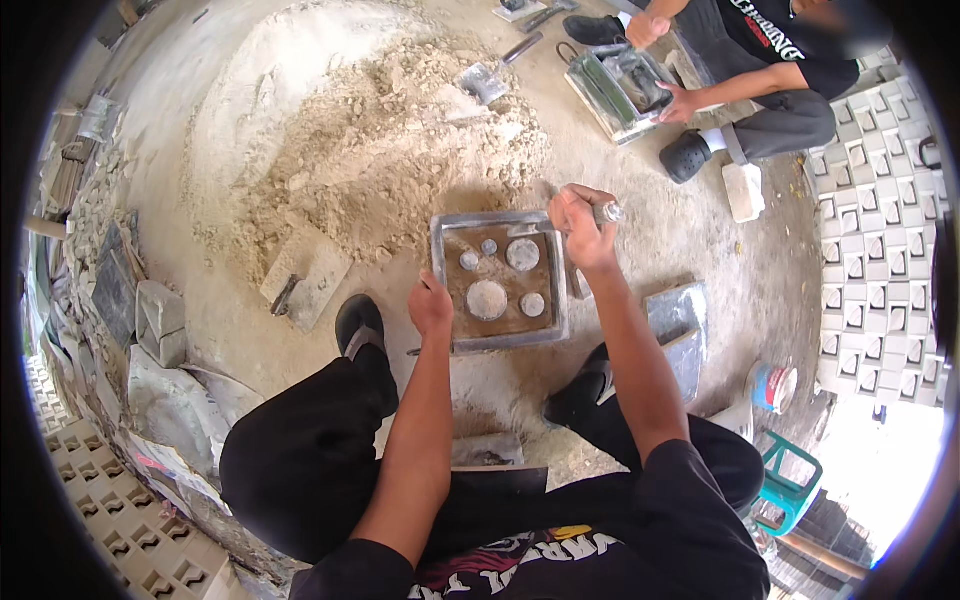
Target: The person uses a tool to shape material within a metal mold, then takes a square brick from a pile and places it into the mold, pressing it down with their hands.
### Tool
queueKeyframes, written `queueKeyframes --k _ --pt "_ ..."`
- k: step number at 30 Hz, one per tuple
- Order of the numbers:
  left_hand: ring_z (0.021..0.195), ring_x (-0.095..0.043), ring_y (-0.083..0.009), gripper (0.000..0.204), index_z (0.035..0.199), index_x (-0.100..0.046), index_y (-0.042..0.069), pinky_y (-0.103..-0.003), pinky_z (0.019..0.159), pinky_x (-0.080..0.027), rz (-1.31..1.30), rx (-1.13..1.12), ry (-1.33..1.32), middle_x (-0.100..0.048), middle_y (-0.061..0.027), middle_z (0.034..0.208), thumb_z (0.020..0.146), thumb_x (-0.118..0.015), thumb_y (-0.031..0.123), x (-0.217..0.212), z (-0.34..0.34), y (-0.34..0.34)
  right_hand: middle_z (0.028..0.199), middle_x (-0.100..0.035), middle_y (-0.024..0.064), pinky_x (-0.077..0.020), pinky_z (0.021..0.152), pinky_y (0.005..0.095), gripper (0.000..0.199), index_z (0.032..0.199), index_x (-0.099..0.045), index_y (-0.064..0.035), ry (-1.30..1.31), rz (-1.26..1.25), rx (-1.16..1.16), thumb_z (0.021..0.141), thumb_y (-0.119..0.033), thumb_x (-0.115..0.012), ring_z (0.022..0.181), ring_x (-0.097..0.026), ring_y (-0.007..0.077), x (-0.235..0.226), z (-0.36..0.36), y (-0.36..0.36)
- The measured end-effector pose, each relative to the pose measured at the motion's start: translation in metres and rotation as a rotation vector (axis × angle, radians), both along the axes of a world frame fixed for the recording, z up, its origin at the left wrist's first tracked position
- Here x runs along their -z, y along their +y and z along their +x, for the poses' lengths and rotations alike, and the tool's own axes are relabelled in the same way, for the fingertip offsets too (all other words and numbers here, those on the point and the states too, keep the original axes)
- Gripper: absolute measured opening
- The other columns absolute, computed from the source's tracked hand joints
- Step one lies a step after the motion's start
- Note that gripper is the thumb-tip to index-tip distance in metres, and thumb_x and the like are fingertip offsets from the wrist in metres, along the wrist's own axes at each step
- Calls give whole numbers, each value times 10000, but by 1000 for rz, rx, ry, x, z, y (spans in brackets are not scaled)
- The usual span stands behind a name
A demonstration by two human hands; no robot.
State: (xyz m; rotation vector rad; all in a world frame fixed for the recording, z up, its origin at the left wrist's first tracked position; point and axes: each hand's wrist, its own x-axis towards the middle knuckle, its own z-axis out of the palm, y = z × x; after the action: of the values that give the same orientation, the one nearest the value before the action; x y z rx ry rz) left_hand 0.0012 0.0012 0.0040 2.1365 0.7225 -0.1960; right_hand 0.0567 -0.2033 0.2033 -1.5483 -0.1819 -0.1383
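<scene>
Square metal mould [446, 232]: brown fill, five grey discs, possibly metal.

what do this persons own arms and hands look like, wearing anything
Both forearms are bare down to the left hand and right hand: no gloves, watch or bands visible. Short black sleeves of a T-shirt end near the elbows, above black trousers.

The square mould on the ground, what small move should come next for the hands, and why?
Probably bring the right hand and its small metal tool down over the mould. The left hand already grips the mould's near left edge, the round discs sit bare in the brown sand, and the tool is raised at the right rim.
</scene>
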Motion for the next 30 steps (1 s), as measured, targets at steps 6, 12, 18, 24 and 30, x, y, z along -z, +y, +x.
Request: queueKeyframes --k 6,12,18,24,30 --pt "851 -581 -477 587 857 -651 -64 -535 781 -436 24 -5 -45 -624 -297 858 947 -299 398 -5 -1 -1 535 -396 -18 -258 475 255 285 560 -409 -26 -33 83 167 842 -59 -436 513 -326 57 9 9 0" --pt "856 -578 -481 586 841 -649 -76 -542 794 -426 57 -1 -6 -623 -301 863 940 -306 388 9 1 4 542 -401 -33 -250 465 256 322 549 -404 -47 25 96 179 861 -80 -477 524 -352 53 24 22 4" --pt "858 -573 -488 586 847 -659 -65 -544 797 -425 17 7 -28 -623 -299 872 941 -303 391 -4 -3 -6 582 -458 -19 -294 464 249 283 605 -467 -45 -103 151 208 871 -81 -557 543 -397 53 47 5 7" --pt "868 -574 -478 571 863 -663 -45 -547 792 -422 62 42 -24 -619 -301 885 944 -304 392 13 0 3 533 -401 -5 -274 467 265 334 553 -398 -43 -82 -3 189 878 -46 -478 517 -356 70 30 10 19" --pt "838 -580 -482 587 829 -657 -67 -546 780 -428 96 32 -33 -619 -302 845 944 -301 385 18 -1 2 508 -379 -52 -263 432 273 382 557 -430 -48 105 -38 189 905 -161 -538 501 -319 32 8 28 43"
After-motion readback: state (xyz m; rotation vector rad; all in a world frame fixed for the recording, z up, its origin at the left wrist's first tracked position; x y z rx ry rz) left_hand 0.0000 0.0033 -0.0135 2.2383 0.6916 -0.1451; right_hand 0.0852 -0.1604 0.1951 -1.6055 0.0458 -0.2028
